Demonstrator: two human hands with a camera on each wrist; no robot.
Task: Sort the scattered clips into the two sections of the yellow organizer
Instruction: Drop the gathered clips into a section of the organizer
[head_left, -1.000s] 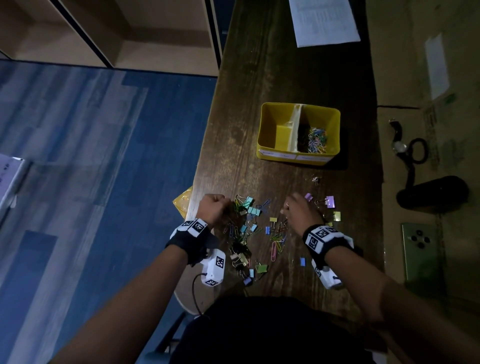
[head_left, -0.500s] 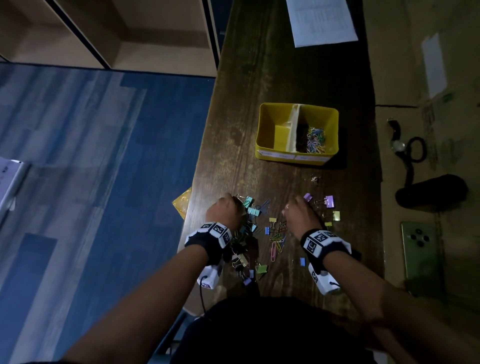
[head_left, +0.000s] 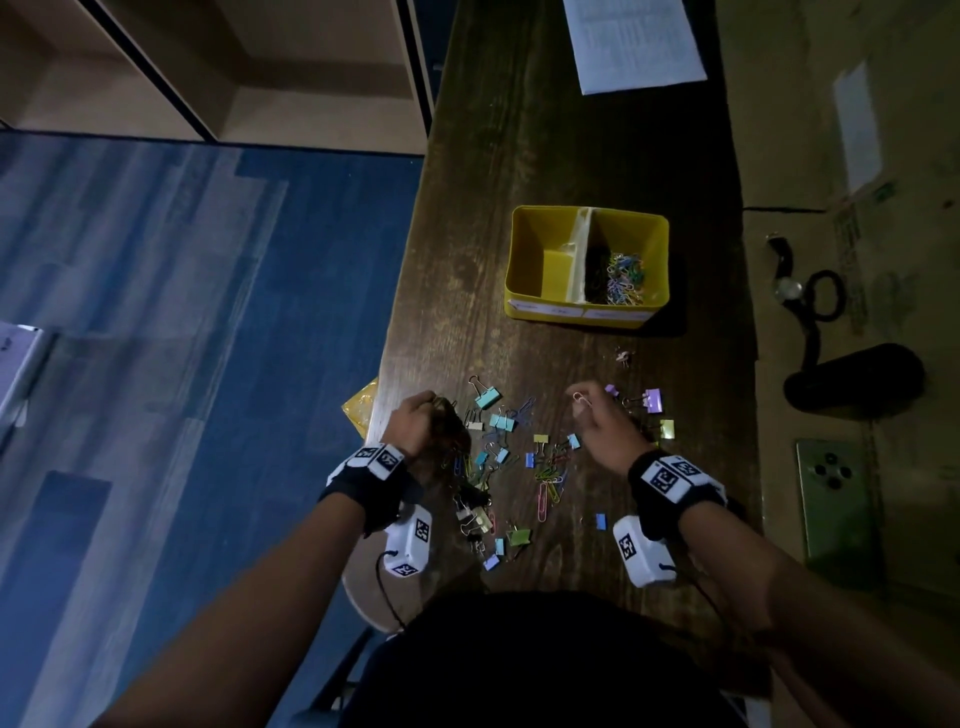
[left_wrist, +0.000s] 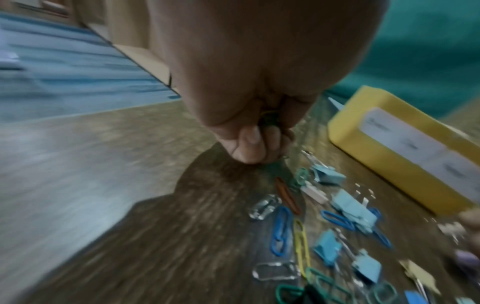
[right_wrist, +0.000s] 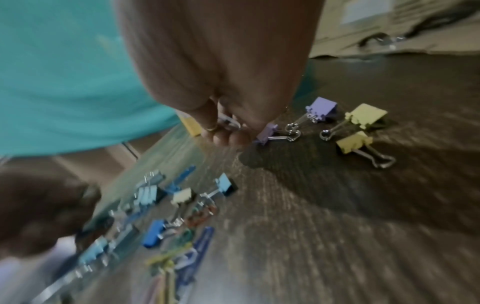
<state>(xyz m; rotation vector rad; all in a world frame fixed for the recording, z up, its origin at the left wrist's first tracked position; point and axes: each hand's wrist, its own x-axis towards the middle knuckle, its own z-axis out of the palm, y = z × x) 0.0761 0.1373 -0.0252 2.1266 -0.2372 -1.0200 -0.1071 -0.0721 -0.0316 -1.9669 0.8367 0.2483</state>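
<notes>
**Sorting barely begun; labels unreadable**

Sorting stands at an early stage. The yellow organizer (head_left: 587, 312) holds paper clips in its right section only; its left section looks empty. Most scattered clips (head_left: 519, 457) remain on the table (head_left: 519, 156). The left hand (head_left: 415, 421) is fisted round several paper clips; the right hand (head_left: 602, 421) pinches one. The organizer's white front labels (left_wrist: 405, 142) are too blurred to read.

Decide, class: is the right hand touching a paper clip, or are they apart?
Touching. In the head view the right hand pinches a silver paper clip above the table; the right wrist view shows it between the fingers.
</notes>
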